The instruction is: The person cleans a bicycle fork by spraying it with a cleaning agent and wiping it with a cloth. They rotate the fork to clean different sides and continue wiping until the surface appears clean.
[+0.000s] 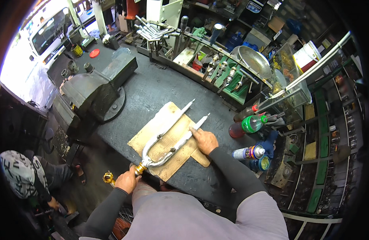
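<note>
A silver bicycle fork point(175, 120) lies slantwise over a sheet of cardboard point(149, 129), its two blades pointing away to the upper right. Gold headset parts point(140, 168) sit below the crown, and another gold ring point(108, 177) shows beyond my left hand at the steerer's near end. My left hand point(126, 182) is closed round the steerer, just past the table edge. Toward the tip of the right blade, my right hand point(205, 141) grips it, thumb on top; the undersides of its fingers are hidden.
A large dark vise point(88, 92) stands on the black workbench point(152, 86) at left. Along the right are a green-capped bottle point(252, 124), a spray can point(248, 152) and an open tin point(264, 163). Tools fill a rack point(232, 76) behind. A person point(22, 174) crouches at lower left.
</note>
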A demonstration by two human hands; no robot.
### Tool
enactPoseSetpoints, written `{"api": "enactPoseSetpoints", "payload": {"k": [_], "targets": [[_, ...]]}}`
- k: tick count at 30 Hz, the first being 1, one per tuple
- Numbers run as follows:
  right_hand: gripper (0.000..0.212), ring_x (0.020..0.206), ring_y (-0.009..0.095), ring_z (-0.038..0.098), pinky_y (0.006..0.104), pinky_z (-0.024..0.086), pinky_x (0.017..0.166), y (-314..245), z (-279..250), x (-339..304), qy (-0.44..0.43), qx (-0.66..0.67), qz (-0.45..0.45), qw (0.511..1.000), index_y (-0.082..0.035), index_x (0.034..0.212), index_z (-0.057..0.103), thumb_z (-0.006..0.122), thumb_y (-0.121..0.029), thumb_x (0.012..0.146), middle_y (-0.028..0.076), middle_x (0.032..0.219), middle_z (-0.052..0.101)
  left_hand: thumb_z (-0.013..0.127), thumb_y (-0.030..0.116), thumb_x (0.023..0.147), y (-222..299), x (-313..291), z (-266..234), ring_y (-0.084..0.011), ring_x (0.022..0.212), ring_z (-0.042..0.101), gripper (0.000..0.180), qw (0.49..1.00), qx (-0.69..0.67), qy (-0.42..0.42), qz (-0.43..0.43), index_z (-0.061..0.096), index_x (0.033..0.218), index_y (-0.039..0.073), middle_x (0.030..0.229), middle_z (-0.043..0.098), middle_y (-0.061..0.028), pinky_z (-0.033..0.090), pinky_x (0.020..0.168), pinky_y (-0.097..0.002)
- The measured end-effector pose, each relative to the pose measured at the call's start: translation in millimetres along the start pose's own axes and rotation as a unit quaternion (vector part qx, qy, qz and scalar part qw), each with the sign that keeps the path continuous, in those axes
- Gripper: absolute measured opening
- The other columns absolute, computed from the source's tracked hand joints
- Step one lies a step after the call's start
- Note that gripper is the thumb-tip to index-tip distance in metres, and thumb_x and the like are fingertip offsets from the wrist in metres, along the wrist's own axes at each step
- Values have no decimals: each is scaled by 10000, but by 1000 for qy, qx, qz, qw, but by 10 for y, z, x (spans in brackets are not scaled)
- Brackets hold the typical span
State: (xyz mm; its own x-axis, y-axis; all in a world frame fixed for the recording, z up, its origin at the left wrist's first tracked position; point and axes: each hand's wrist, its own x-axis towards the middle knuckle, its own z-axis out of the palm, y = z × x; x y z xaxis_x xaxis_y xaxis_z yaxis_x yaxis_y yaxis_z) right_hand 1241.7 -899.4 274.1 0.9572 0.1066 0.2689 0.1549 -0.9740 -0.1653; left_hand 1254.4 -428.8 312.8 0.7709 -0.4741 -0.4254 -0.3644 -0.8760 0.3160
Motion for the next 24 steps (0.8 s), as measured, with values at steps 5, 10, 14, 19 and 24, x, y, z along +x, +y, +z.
{"api": "enactPoseSetpoints", "payload": {"k": [5,10,14,19,24], "targets": [[481,801,318,742,474,605,712,189,-291,197,20,-104,150,983,-125,1474,702,596,-88,1006,115,917,704,774,399,1020,66,-12,-87,-496,900,770,652,1000,-1,-4,-6,522,1480,12,967,777,-281,613,796,-590],[528,867,320,783,465,638,768,34,-382,236,-140,-98,39,984,-165,1518,684,577,-96,1005,134,974,753,784,391,1011,34,-36,-43,-495,919,771,657,1000,6,-5,-19,524,1480,12,979,778,-283,609,809,-605],[468,825,293,782,453,634,696,42,-200,274,-109,-142,103,978,-139,1475,709,547,-120,1036,137,943,753,788,404,1006,56,-32,-47,-498,911,770,676,1000,5,-6,-17,524,1494,18,973,776,-285,611,811,-603],[423,863,323,793,464,639,726,83,-393,463,-127,-140,150,971,-141,1431,723,553,-127,1043,147,982,775,797,391,1001,-13,-46,26,-489,890,772,644,1000,4,18,-12,543,1464,22,954,775,-277,613,796,-603],[394,830,314,788,459,638,705,-4,-225,284,-102,-65,57,991,-138,1410,735,552,-148,1062,149,965,768,804,389,994,9,-57,8,-483,850,771,541,999,-8,36,0,588,1341,34,925,773,-259,619,753,-580]]}}
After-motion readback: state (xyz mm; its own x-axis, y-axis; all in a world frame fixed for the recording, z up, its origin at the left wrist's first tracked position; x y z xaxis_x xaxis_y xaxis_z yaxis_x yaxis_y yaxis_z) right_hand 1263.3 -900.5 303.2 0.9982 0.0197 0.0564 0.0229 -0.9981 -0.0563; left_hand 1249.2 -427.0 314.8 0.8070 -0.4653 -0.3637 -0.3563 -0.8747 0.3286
